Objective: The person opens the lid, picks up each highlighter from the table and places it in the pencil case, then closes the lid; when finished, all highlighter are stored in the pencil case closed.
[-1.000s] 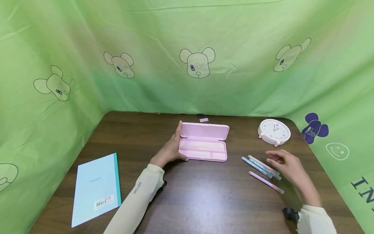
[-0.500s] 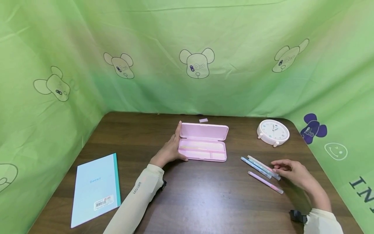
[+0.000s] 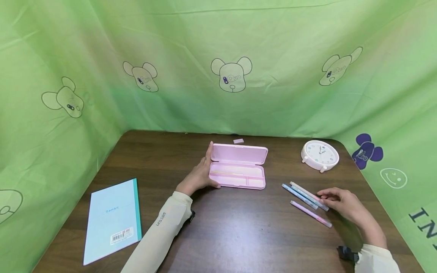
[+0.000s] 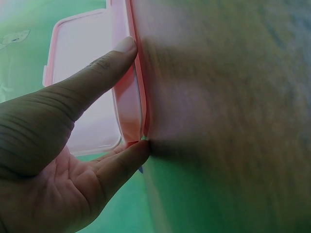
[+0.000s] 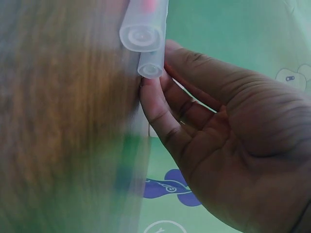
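A pink pencil case (image 3: 237,180) stands with its lid raised, a thin yellow item lying in its long compartment. My left hand (image 3: 198,176) grips its left end, thumb at the front edge and fingers at the back; the left wrist view shows the thumb against the case wall (image 4: 130,107). On the right lie several pens, a blue one (image 3: 299,196) beside a pale pink-tipped one (image 3: 304,190), and a purple-pink pen (image 3: 310,214) apart in front. My right hand (image 3: 348,204) pinches the right end of the pens farther back, by the clear cap ends (image 5: 150,65) in the right wrist view.
A light blue notebook (image 3: 112,220) lies at the left. Toward the back right stands a white round clock (image 3: 320,155), and a small pink block (image 3: 238,141) lies behind the pencil case. Green printed cloth (image 3: 184,102) surrounds the table's back and sides.
My right hand has moved right and toward the front edge, and its fingers have come down onto the pens' right end. My left hand keeps its grip on the case.
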The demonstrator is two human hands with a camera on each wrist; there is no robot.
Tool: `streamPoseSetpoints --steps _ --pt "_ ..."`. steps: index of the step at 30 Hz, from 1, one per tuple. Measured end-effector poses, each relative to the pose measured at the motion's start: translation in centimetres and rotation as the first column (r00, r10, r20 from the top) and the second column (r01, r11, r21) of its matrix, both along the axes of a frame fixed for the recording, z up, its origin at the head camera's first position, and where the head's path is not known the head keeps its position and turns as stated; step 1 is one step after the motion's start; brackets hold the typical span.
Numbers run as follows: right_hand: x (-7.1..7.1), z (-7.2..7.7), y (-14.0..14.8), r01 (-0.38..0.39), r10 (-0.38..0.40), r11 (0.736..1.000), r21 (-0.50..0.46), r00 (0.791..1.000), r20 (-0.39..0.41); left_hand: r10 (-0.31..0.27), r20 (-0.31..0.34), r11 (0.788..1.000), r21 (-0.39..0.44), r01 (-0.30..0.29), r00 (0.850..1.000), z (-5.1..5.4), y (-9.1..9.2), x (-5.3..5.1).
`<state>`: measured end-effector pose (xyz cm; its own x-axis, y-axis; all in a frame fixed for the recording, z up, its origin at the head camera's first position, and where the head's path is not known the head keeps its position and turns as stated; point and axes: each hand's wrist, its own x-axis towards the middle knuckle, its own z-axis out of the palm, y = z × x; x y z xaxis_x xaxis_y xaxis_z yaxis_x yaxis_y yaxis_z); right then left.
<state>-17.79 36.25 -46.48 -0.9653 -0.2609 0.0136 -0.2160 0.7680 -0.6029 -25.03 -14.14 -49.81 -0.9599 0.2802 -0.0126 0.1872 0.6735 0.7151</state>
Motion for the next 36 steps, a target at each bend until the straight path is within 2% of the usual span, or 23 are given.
streamPoseSetpoints --steps 1,4,5,7,8,12,14,16,20,24,27,29,32,36 --pt "0.0 0.1 0.0 0.0 0.0 1.0 0.007 1.0 0.001 -0.001 0.01 1.0 0.002 0.001 1.0 0.8 0.1 0.4" --pt "-0.1 0.1 0.0 -0.002 0.002 1.0 0.03 1.0 0.008 -0.004 0.002 1.0 -0.008 0.004 1.0 1.1 0.2 0.6" --pt "-0.1 0.1 0.0 -0.002 0.002 0.999 0.036 1.0 0.01 -0.007 0.002 1.0 -0.015 0.007 1.0 1.0 0.1 0.6" --pt "-0.2 0.2 0.0 0.003 -0.004 0.998 0.055 1.0 0.016 -0.006 -0.006 1.0 -0.014 0.006 1.0 -0.2 -0.1 0.1" --pt "-0.2 0.2 -0.1 0.004 -0.005 0.998 0.065 1.0 0.017 -0.009 -0.02 0.999 -0.031 0.009 1.0 -0.2 -0.2 0.1" --pt "-0.3 0.2 -0.2 0.007 -0.007 0.996 0.092 1.0 0.005 -0.006 -0.006 1.0 -0.021 0.006 1.0 1.1 0.2 0.9" --pt "-0.2 0.1 -0.3 0.008 -0.006 0.996 0.093 1.0 -0.02 -0.01 -0.006 1.0 -0.016 0.009 1.0 1.4 0.3 1.0" --pt "-0.2 0.0 -0.4 0.013 -0.008 0.997 0.076 0.998 -0.065 -0.013 -0.01 1.0 -0.009 0.013 1.0 1.0 0.2 0.7" --pt "-0.4 -0.3 -1.2 0.036 -0.034 0.999 0.008 0.984 -0.174 -0.014 -0.005 1.0 0.001 0.014 1.0 1.5 0.2 0.8" --pt "-1.1 -0.3 -2.7 0.029 -0.044 0.997 -0.068 0.971 -0.236 -0.006 -0.009 1.0 -0.004 0.006 1.0 0.6 0.1 0.3" --pt "-1.9 -0.1 -4.5 -0.012 -0.019 0.993 -0.115 0.965 -0.26 0.005 -0.007 1.0 -0.011 -0.006 1.0 -0.4 0.0 -0.2" --pt "-2.5 0.0 -6.0 -0.049 0.01 0.989 -0.139 0.963 -0.27 0.011 -0.006 1.0 -0.016 -0.011 1.0 -0.6 -0.1 -0.2" --pt "-3.6 0.3 -8.4 -0.103 0.059 0.983 -0.153 0.962 -0.267 0.008 -0.007 1.0 -0.024 -0.008 1.0 -0.2 0.0 0.0" --pt "-4.7 0.4 -11.5 -0.141 0.101 0.976 -0.163 0.968 -0.231 0.004 0.02 1.0 -0.026 -0.003 1.0 2.5 0.5 1.4"
